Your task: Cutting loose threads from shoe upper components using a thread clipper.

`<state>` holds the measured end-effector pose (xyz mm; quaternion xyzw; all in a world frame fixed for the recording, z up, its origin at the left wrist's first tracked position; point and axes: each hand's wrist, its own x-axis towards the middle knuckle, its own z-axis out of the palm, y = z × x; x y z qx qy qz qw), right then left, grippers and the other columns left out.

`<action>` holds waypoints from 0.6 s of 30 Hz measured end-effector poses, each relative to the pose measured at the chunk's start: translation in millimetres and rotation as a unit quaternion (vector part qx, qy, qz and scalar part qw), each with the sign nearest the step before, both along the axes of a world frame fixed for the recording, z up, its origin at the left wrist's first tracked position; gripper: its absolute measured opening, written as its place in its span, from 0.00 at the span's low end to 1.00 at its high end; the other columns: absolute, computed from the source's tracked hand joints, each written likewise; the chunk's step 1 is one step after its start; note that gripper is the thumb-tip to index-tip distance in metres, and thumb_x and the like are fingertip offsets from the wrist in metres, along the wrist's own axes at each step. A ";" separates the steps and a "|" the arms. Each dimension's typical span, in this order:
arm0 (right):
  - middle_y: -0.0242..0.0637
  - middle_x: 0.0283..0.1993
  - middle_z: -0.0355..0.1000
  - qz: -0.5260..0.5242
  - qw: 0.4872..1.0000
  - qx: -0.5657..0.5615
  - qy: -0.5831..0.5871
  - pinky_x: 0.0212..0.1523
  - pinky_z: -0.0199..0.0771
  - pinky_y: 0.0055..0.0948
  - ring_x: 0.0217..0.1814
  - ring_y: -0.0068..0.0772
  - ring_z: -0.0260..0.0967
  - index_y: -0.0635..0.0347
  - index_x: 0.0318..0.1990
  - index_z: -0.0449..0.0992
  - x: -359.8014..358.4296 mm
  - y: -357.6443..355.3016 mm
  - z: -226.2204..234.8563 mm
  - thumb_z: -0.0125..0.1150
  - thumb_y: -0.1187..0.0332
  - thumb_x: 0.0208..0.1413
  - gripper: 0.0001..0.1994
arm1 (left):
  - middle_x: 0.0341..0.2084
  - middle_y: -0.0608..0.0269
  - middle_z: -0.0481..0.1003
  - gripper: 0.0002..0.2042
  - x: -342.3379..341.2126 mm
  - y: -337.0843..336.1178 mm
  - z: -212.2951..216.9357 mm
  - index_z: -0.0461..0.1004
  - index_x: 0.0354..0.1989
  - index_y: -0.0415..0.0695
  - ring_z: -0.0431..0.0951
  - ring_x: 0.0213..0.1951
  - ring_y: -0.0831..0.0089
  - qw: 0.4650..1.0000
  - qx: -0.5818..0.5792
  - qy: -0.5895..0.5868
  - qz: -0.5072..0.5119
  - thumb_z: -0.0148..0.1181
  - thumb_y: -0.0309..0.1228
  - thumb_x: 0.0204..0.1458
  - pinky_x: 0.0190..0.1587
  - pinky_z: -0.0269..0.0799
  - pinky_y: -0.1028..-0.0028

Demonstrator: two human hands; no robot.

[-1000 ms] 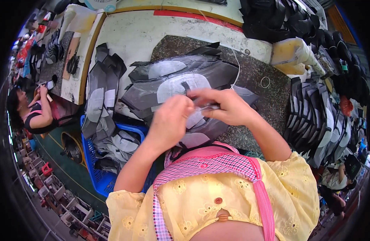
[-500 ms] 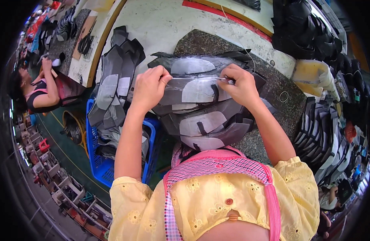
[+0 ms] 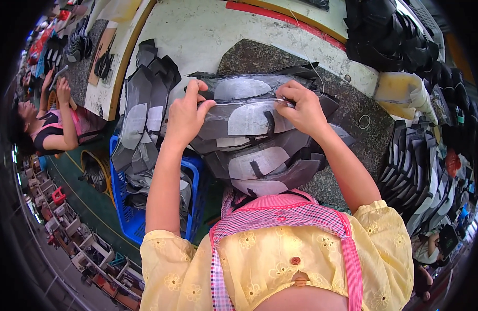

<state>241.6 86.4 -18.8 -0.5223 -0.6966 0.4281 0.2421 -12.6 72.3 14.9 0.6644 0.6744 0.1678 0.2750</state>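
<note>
A dark grey cut shoe-upper piece with a pale grey lining patch (image 3: 249, 116) lies atop a stack of like pieces on the speckled stone surface (image 3: 348, 129). The left hand (image 3: 186, 116) pinches its left edge with closed fingers, and the right hand (image 3: 301, 106) grips its upper right edge, fingers curled shut. A blue plastic crate (image 3: 126, 217) of more pieces stands just left.

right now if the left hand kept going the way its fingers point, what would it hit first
Likely the grey cut piece at the top of the stack, just past the left hand: its fingers point up and right across the one it pinches. Depth is hard to judge.
</note>
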 end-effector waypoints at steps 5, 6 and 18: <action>0.35 0.33 0.69 -0.020 1.000 0.012 0.002 0.34 0.68 0.32 0.32 0.41 0.69 0.60 0.26 0.73 1.3 -2.6 -6.0 0.58 0.67 0.38 0.08 | 0.36 0.52 0.74 0.11 18.2 10.7 6.0 0.70 0.42 0.41 0.72 0.42 0.58 0.985 0.086 0.057 -0.138 0.54 0.27 0.48 0.43 0.67 0.68; 0.35 0.33 0.69 -0.026 0.999 0.020 0.013 0.34 0.68 0.32 0.32 0.41 0.69 0.60 0.26 0.73 1.2 -2.3 -5.9 0.58 0.67 0.38 0.08 | 0.37 0.51 0.73 0.12 34.4 10.8 3.4 0.70 0.43 0.41 0.71 0.44 0.58 0.985 0.064 0.029 -0.158 0.53 0.27 0.49 0.45 0.66 0.67; 0.32 0.24 0.64 -0.080 0.982 0.146 -0.090 0.27 0.66 0.31 0.27 0.37 0.66 0.57 0.22 0.70 34.2 -9.2 -16.2 0.61 0.68 0.34 0.07 | 0.21 0.64 0.71 0.03 49.1 14.3 -22.6 0.75 0.24 0.39 0.70 0.26 0.75 0.965 -0.143 -0.219 -0.018 0.60 0.25 0.40 0.30 0.63 0.76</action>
